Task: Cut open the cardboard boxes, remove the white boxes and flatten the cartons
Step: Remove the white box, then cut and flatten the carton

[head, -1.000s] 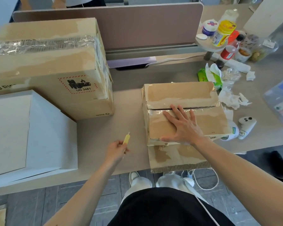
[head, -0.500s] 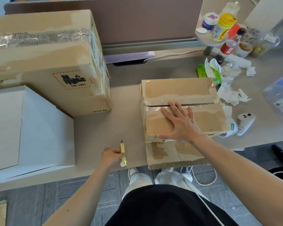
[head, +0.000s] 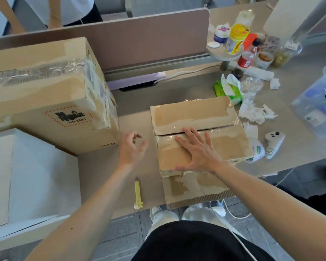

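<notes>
Seen only from the head camera, the small brown cardboard carton with clear tape on its flaps (head: pixel 192 113) sits on the beige desk (head: pixel 135 104) right in front of the person. One lower flap hangs out over the near edge. The right hand (head: pixel 199 151) lies flat on the carton's near top flap, fingers spread and straight, the fingertips reaching the seam. It grips nothing and is probably pressing down to steady the carton. A dark slit shows along that seam, so the tape there looks cut through.

The left hand (head: pixel 132 147) hovers beside the carton's left wall, fingers loosely curled and empty, likely placed to get under a flap. The slim yellow utility knife (head: pixel 137 193) lies on the desk near the edge, apart from both hands and out of the way of the flaps.

A large brown cardboard box with a red-bordered warning label (head: pixel 45 102) stands to the left, its top tape apparently intact, awaiting its turn. A big white box (head: pixel 26 176) sits in front of it, already out of a carton by the look of it
</notes>
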`<move>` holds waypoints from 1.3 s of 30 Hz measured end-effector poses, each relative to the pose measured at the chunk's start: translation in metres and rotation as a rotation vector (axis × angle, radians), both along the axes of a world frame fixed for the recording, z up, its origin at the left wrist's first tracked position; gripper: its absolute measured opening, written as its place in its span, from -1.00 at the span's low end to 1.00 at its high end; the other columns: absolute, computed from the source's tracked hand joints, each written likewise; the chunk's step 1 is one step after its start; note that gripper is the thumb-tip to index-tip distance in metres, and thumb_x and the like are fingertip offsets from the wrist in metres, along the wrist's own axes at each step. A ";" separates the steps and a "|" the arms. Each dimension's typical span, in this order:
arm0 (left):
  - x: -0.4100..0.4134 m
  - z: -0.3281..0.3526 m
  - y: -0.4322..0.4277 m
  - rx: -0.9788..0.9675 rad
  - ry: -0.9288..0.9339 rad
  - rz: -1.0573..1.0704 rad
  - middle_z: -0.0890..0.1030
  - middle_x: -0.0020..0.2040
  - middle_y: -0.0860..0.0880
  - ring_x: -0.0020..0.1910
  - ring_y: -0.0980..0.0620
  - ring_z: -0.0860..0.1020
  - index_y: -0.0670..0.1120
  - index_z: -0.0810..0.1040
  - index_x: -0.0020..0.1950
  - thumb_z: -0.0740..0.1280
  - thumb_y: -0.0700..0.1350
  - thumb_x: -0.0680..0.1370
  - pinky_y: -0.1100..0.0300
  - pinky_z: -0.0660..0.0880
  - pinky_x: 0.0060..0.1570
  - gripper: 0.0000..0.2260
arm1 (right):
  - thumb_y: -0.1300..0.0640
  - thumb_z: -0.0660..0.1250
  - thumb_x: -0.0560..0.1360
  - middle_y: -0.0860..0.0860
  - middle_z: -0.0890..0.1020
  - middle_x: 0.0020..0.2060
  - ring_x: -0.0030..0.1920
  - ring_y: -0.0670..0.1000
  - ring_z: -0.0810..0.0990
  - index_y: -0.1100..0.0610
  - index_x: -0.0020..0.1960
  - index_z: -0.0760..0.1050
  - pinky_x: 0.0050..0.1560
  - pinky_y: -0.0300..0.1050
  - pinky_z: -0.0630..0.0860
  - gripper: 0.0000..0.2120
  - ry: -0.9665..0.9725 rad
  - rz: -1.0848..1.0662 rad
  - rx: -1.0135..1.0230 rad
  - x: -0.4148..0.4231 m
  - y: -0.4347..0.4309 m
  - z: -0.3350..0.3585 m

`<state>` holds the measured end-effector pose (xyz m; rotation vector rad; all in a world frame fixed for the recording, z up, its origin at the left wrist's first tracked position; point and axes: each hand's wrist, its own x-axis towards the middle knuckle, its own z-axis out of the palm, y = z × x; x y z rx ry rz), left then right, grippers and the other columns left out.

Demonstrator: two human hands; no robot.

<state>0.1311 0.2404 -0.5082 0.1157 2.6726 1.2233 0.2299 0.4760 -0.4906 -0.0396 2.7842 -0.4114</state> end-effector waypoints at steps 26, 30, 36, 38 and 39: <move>-0.109 0.031 0.107 -0.626 0.061 -0.821 0.31 0.46 0.06 0.46 -0.05 0.29 0.34 0.16 0.54 0.47 0.42 0.27 -0.10 0.39 0.28 -0.09 | -0.55 0.31 0.13 -0.08 0.42 0.02 0.11 0.03 0.38 -0.06 0.04 0.31 0.13 -0.04 0.14 -0.28 0.090 -0.289 0.009 -0.031 0.036 0.029; -0.111 0.033 0.105 -0.618 0.055 -0.849 0.31 0.47 0.05 0.46 -0.05 0.30 0.32 0.15 0.55 0.47 0.42 0.28 -0.05 0.41 0.27 -0.09 | -0.57 0.18 0.15 -0.14 0.41 -0.14 -0.07 0.00 0.43 -0.07 -0.08 0.27 0.00 -0.07 0.13 -0.36 0.248 -0.287 -0.009 -0.013 0.034 0.052; -0.117 0.036 0.107 -0.685 0.055 -0.897 0.29 0.51 0.04 0.45 -0.10 0.34 0.32 0.10 0.56 0.38 0.50 0.29 -0.20 0.39 0.32 -0.08 | -0.45 0.21 0.38 -0.13 0.50 -0.43 -0.36 -0.10 0.49 -0.02 -0.37 0.38 -0.19 -0.12 0.45 -0.50 0.334 -0.441 -0.047 0.023 0.033 0.096; -0.115 0.038 0.109 -0.688 0.059 -0.907 0.34 0.46 0.01 0.39 -0.11 0.39 0.28 0.11 0.57 0.34 0.54 0.27 -0.20 0.39 0.30 -0.05 | -0.39 0.28 0.40 -0.08 0.56 -0.43 -0.38 -0.10 0.53 0.00 -0.40 0.44 -0.28 -0.18 0.48 -0.52 0.290 -0.499 -0.041 0.033 0.032 0.105; -0.113 0.038 0.110 -0.688 0.066 -0.907 0.36 0.44 -0.01 0.38 -0.12 0.41 0.26 0.12 0.58 0.32 0.57 0.25 -0.20 0.39 0.30 -0.03 | -0.36 0.31 0.40 -0.07 0.57 -0.42 -0.38 -0.11 0.53 0.00 -0.41 0.45 -0.31 -0.18 0.49 -0.54 0.269 -0.527 -0.037 0.036 0.031 0.108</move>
